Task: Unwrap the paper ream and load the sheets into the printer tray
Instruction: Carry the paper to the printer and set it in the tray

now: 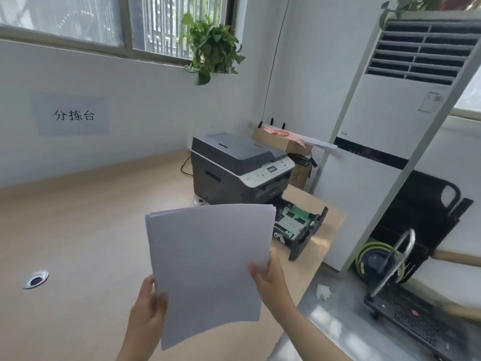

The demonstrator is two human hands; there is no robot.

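Desk [78, 230] carries the printer [242, 170] at its far right, tray [299, 227] pulled out toward the desk edge and looking empty, though the sheets hide its near-left part. Sheets [208, 269] held in the air over the desk, long axis running away from the person, tilted slightly left. Left hand [148, 311] pinches the near-left edge, right hand [268, 280] the right edge. Tray lies ahead-right of the stack, so right hand is nearer and would lead.
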